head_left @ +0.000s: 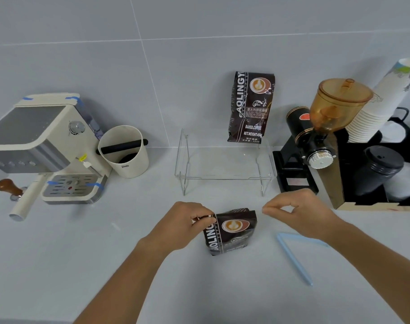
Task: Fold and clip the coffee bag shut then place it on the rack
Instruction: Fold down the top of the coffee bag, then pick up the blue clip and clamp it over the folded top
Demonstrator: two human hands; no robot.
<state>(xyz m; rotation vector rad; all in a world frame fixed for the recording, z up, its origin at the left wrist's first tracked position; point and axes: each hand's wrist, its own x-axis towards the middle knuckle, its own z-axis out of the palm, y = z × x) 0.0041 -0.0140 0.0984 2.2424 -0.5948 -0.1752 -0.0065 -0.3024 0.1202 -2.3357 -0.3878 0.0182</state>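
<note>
Fingers of the left hand [187, 224] pinch the coffee bag [229, 230] top edge; right hand [302, 212] pinches air beside it, rack [225, 164] beyond.

One camera on the person's head looks forward and down, close over the counter [59, 253], facing the tiled wall [199, 19].
</note>
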